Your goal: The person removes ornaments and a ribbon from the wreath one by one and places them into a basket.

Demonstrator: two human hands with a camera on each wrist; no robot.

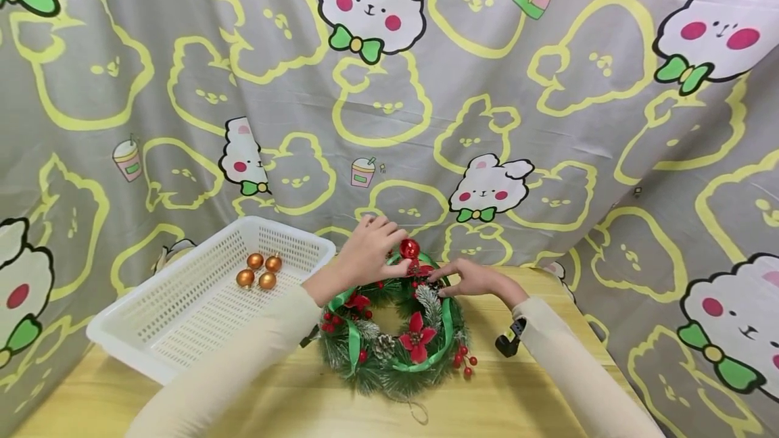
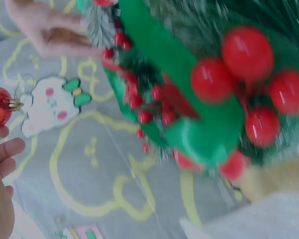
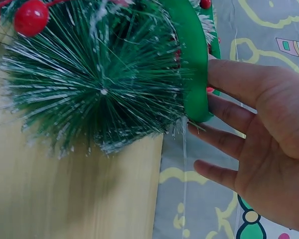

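Note:
A green wreath (image 1: 389,374) lies on the table, dressed with green ribbon (image 3: 195,59), red berries (image 2: 246,52), red poinsettias (image 1: 417,338), frosted sprigs and a pine cone (image 1: 385,347). Above its far side my left hand (image 1: 372,249) holds a shiny red Christmas ball (image 1: 410,249) by the fingers. The ball's gold cap (image 2: 15,105) shows in the left wrist view. My right hand (image 1: 471,277) reaches to the wreath's far right side. In the right wrist view its fingers (image 3: 224,137) are spread and nearly straight, fingertips right at the ribbon.
To the left stands a white perforated basket (image 1: 130,320) holding several copper-coloured balls (image 1: 267,280). A twine loop (image 1: 418,414) lies at the wreath's near edge on the wooden table (image 1: 511,397). Behind hangs a grey patterned curtain (image 1: 389,147).

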